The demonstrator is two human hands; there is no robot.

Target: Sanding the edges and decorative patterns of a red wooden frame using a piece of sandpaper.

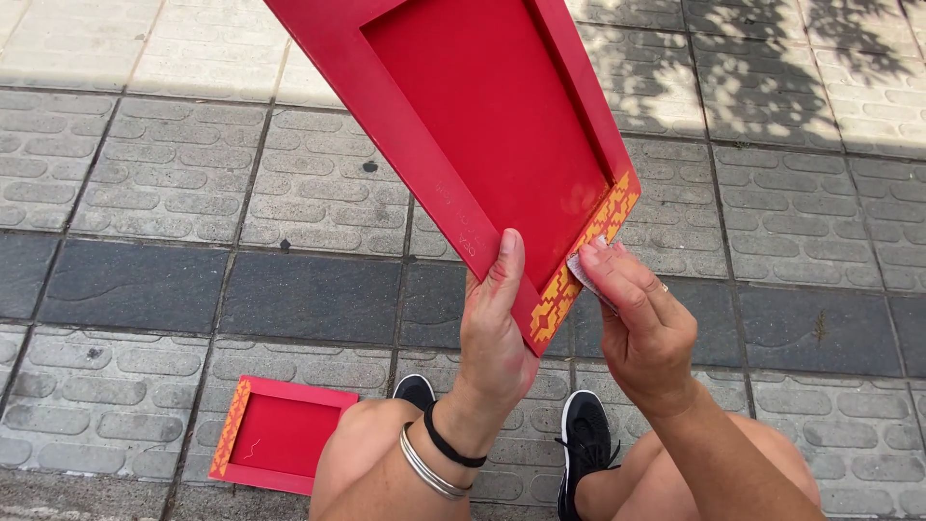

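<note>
Left hand (497,323) clamps lower edge of big red tray (482,125), tilted up for access. Right hand (637,323) pinches small pale pad (585,266) against patterned corner. Smaller red tray (282,434) flat on pavement (135,193), near left knee.

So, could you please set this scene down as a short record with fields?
setting: grey paving, outdoors, partly in leaf shade
left hand: grips the lower edge of a large red box lid with an orange patterned border, held tilted
right hand: presses a small pale wad against the lid's patterned corner
on the ground: smaller red box part beside the left knee
also seen: black shoes, wrist bands
</note>
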